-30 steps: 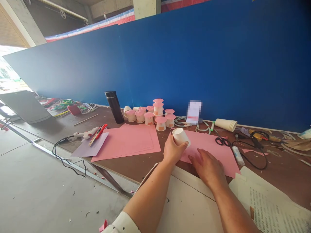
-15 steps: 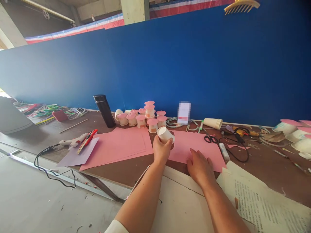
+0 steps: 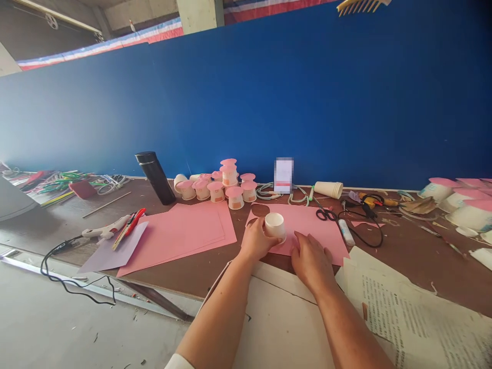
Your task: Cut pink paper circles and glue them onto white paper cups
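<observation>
My left hand (image 3: 258,240) grips a white paper cup (image 3: 274,225) by its side. The cup stands upside down, wide rim down, on a pink paper sheet (image 3: 311,225). Rounded cut-outs show at that sheet's left end, baring the brown table. Just right of the cup, my right hand (image 3: 313,259) rests on the sheet's near edge with its fingers loosely apart and nothing in them. Behind the sheet stand several upturned paper cups with pink round tops (image 3: 235,199), one group partly stacked. Black-handled scissors (image 3: 326,214) lie at the sheet's right part.
More pink sheets (image 3: 184,228) lie to the left, beside a red utility knife (image 3: 130,225) and a glue gun (image 3: 107,228). A black bottle (image 3: 156,177) stands behind. Nested paper cups (image 3: 328,189), a white tube (image 3: 346,232), cables and printed paper (image 3: 407,307) are to the right.
My left hand has lowered the cup from a tilted hold to upright-standing, rim down, on the pink sheet. My right hand stays near the same spot. The view has shifted slightly right.
</observation>
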The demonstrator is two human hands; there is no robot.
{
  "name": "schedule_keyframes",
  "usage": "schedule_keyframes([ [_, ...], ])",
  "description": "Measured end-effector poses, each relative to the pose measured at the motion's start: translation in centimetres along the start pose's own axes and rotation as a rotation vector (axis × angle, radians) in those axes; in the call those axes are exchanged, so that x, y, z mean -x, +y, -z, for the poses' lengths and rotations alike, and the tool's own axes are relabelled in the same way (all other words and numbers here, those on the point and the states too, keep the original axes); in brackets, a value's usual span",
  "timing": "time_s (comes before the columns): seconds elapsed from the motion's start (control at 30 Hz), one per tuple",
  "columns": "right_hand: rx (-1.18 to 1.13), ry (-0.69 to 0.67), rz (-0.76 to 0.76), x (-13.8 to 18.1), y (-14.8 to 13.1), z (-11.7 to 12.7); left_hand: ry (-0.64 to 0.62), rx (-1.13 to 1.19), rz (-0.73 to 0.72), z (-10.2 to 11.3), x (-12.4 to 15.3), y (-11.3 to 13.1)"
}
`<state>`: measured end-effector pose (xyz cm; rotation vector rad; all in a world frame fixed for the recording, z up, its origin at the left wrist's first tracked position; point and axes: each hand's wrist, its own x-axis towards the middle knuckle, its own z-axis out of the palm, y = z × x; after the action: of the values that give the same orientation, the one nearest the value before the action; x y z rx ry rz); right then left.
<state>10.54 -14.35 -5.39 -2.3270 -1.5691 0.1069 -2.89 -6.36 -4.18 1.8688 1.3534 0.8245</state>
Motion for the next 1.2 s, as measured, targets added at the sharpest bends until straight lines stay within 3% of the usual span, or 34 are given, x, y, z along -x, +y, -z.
schedule_keyframes([
  [0.67, -0.039, 0.020, 0.019, 0.1, 0.1, 0.1, -0.143, -0.263, 0.014, 0.2, 0.1, 0.4],
  [0.73, -0.045, 0.016, 0.017, 0.1, 0.1, 0.1, -0.149, -0.162, 0.011, 0.5, 0.1, 0.3],
  [0.8, -0.054, 0.017, 0.009, 0.1, 0.2, 0.1, -0.125, 0.086, 0.038, 1.0, 0.2, 0.3],
  [0.87, -0.069, 0.027, 0.006, 0.0, 0.3, 0.0, -0.030, 0.366, 0.106, 1.4, 0.4, 0.5],
  [0.93, -0.090, 0.058, 0.021, 0.0, 0.5, -0.1, 0.129, 0.492, 0.178, 1.8, 0.4, 0.7],
  [1.0, -0.135, 0.123, 0.061, -0.1, 0.8, -0.2, 0.205, 0.493, 0.227, 1.8, 0.4, 1.0],
  [1.2, -0.386, 0.219, 0.166, -0.3, 1.3, -0.1, 0.059, 0.382, 0.217, 1.0, -0.1, 0.4],
])
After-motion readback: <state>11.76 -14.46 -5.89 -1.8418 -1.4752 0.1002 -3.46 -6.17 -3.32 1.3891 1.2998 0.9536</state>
